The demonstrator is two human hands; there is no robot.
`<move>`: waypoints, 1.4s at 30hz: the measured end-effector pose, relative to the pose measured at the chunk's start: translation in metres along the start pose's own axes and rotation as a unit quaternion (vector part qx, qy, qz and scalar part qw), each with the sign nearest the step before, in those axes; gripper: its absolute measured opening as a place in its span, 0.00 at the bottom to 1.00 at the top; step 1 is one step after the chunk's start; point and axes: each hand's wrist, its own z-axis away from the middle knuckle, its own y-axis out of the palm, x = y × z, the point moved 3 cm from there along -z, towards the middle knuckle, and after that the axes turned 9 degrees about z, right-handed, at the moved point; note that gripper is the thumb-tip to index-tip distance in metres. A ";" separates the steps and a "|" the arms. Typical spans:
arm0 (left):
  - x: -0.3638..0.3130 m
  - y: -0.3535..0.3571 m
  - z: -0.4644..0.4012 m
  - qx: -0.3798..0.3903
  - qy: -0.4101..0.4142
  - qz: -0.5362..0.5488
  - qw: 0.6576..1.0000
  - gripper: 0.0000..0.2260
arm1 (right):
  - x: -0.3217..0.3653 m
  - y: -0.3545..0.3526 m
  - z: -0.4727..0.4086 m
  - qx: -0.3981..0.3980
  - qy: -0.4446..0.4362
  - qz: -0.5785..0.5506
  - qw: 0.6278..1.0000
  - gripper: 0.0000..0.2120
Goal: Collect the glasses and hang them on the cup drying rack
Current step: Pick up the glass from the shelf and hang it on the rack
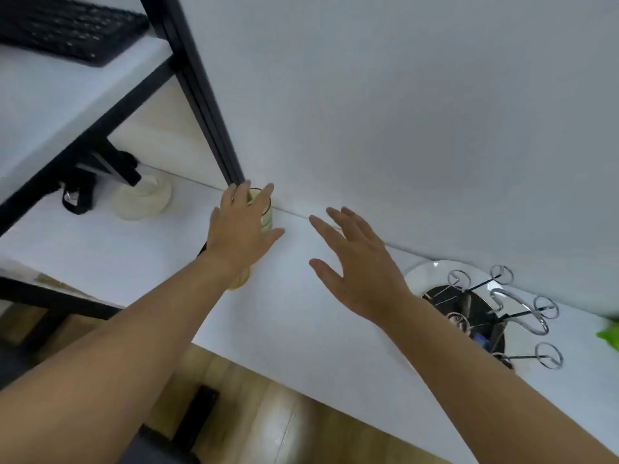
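Note:
A pale yellow-green glass (265, 212) stands on the white table (301, 313) against the wall, beside a black post. My left hand (243, 234) is spread over it with fingers extended across its rim, not closed around it. A second pale glass (242, 281) shows partly under my left wrist. A squat pale glass (144, 200) sits further left under the shelf. My right hand (356, 266) hovers open above the table, holding nothing. The chrome cup drying rack (509, 313), with looped wire arms and no glasses on it, stands at the right.
A black-framed shelf (110, 105) carries a keyboard (70, 28) at the upper left. A black strap and clip (78, 195) lie under it. Something green (609, 333) shows at the right edge. The rack stands on a round white base (432, 272). Wooden floor lies below the table's front edge.

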 end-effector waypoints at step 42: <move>0.032 0.055 -0.030 0.026 -0.026 0.072 0.997 0.23 | -0.005 0.066 0.020 0.047 0.084 -0.077 0.992 0.32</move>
